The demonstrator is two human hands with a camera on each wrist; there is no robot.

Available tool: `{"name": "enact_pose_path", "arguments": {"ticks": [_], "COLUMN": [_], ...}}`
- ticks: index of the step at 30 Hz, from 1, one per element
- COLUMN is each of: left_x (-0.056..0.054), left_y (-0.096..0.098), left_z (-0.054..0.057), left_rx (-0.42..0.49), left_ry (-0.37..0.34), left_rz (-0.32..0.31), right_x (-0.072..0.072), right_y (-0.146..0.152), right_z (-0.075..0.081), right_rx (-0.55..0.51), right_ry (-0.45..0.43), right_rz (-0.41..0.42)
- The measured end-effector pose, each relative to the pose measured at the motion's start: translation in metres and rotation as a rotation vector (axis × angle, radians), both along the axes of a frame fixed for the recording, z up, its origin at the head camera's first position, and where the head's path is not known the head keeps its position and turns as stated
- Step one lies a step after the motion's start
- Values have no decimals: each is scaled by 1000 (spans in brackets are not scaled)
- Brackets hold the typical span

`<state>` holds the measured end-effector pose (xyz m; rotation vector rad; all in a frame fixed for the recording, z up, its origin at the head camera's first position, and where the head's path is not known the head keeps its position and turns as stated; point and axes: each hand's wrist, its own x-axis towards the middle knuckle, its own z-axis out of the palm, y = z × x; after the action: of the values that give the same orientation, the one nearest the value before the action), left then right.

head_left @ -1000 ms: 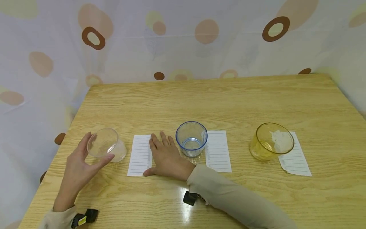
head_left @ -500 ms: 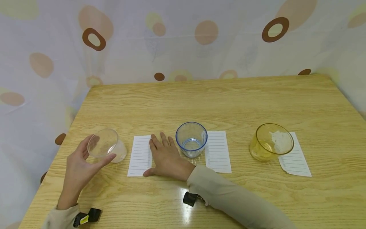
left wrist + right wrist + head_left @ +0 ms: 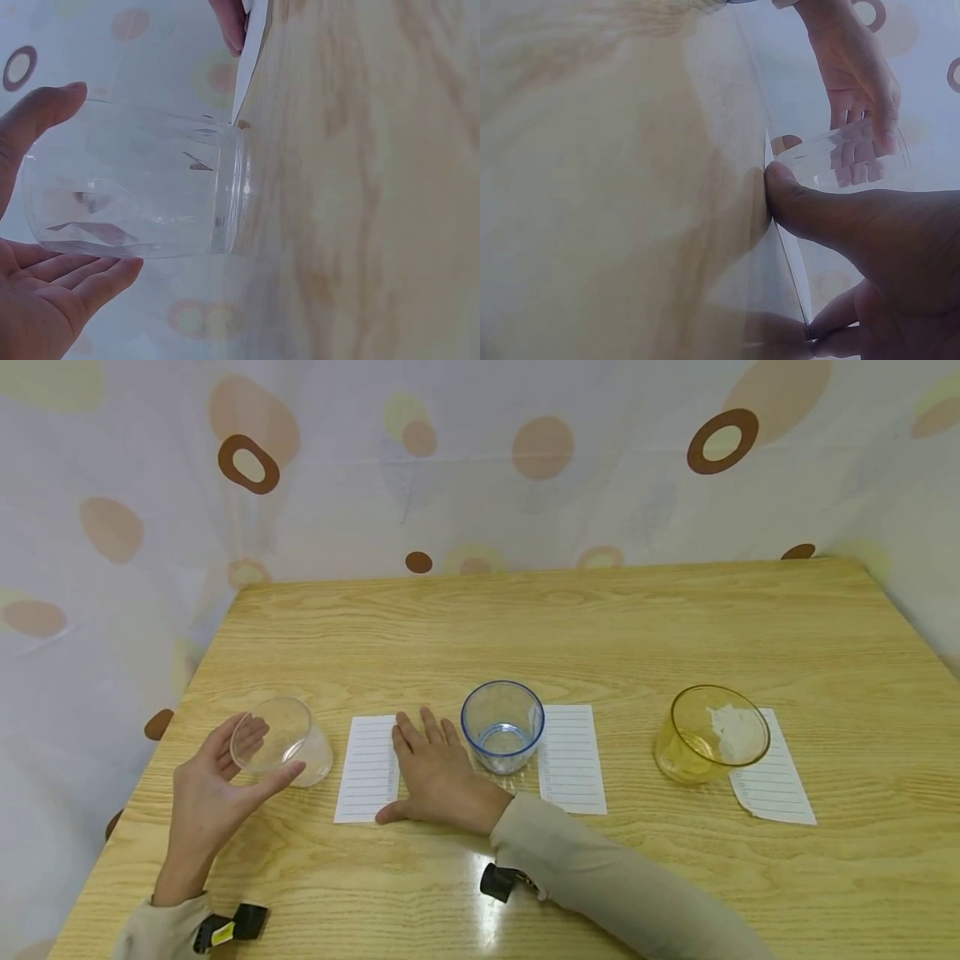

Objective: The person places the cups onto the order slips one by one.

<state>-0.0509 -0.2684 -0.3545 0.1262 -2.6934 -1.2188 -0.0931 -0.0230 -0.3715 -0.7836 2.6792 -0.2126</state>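
Observation:
A clear glass cup (image 3: 315,760) stands at the left of the table, apparently upright on its base. My left hand (image 3: 213,793) holds it near the rim, thumb along the front and fingers round the far side, seen through the wall. In the left wrist view, the same cup (image 3: 142,180) sits between thumb and fingers. My right hand (image 3: 442,781) lies with straight, spread fingers on the right edge of a lined paper sheet (image 3: 360,768), covering part of it. Its thumb (image 3: 810,206) touches the sheet's near edge in the right wrist view.
A blue-rimmed glass cup (image 3: 502,760) stands just right of my right hand, beside a second lined sheet (image 3: 573,760). Farther right is an amber glass cup (image 3: 682,760) with crumpled white material seen in or through it, partly over a third sheet (image 3: 780,777). A patterned curtain (image 3: 480,510) hangs behind.
The left hand's fingers have slid farther round the back of the clear glass cup, and its wrist has shifted slightly right. The right hand and the cups have stayed put.

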Motion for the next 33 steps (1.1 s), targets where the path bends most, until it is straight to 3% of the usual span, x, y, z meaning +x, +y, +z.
{"name": "enact_pose_path", "arguments": {"ticks": [23, 33], "left_x": [0, -3], "left_y": [9, 18], "left_z": [4, 6], "left_rx": [0, -15], "left_ry": [12, 64], "left_rz": [-33, -75], "right_x": [1, 1], "right_y": [0, 0], "right_z": [-2, -3], "right_rx": [-4, 3], "right_ry": [18, 32], "right_rz": [-1, -5]}}
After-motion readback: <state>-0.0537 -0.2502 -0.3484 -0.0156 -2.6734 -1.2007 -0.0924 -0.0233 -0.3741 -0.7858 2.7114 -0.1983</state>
